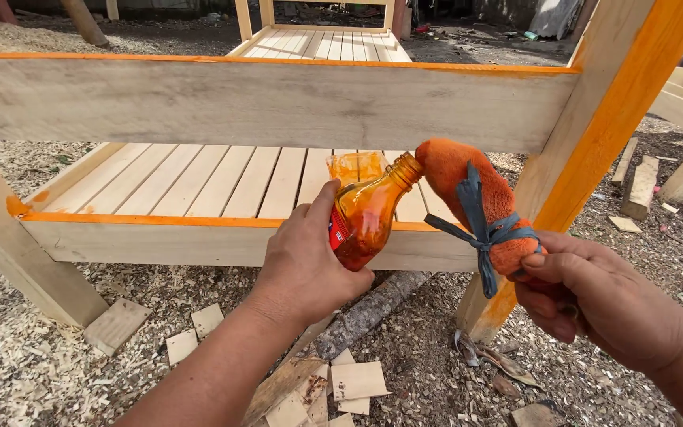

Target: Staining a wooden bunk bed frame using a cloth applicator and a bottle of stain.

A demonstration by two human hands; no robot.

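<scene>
Tilted plastic bottle [365, 212] of orange liquid; mouth against orange-soaked rag pad [468, 204]

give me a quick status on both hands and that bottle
Left hand grips tilted plastic bottle of orange liquid. Right hand holds orange cloth pad at the bottle's mouth. Wooden bed frame behind; nothing between.

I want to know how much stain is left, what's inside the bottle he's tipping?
The plastic bottle holds clear orange liquid, pooled low against its side. The left hand covers part of it, so the exact level stays hidden.
</scene>
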